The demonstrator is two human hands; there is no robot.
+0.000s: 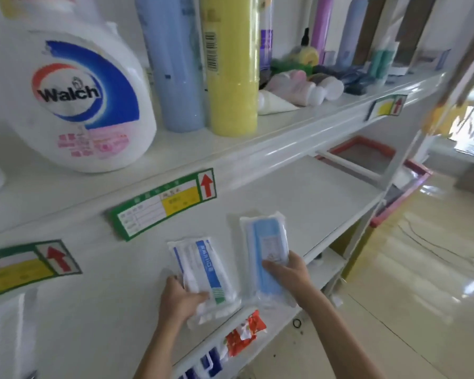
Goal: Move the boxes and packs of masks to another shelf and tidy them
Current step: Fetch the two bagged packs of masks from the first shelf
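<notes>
- The white middle shelf [298, 192] carries two mask packs side by side: a white pack with a blue stripe [203, 272] and a blue pack [268, 258].
- The upper shelf [230, 157] bears a Walch detergent jug [77, 99], a tall blue bottle [173, 64], a yellow bottle [233, 67] and lying tubes [298, 88].

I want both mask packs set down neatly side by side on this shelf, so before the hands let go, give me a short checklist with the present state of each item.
1. Left hand has the white pack with the blue stripe secure: ok, fingers curl over its near end.
2. Right hand has the blue mask pack secure: ok, thumb pinches it from above.
3. Packs apart, not overlapping: ok, a gap shows between them.
4. Packs parallel: ok, both point the same way, roughly.
5. Free space on the shelf beyond them: ok, bare surface.
6. Packs lying flat on the shelf: cannot tell.
</notes>
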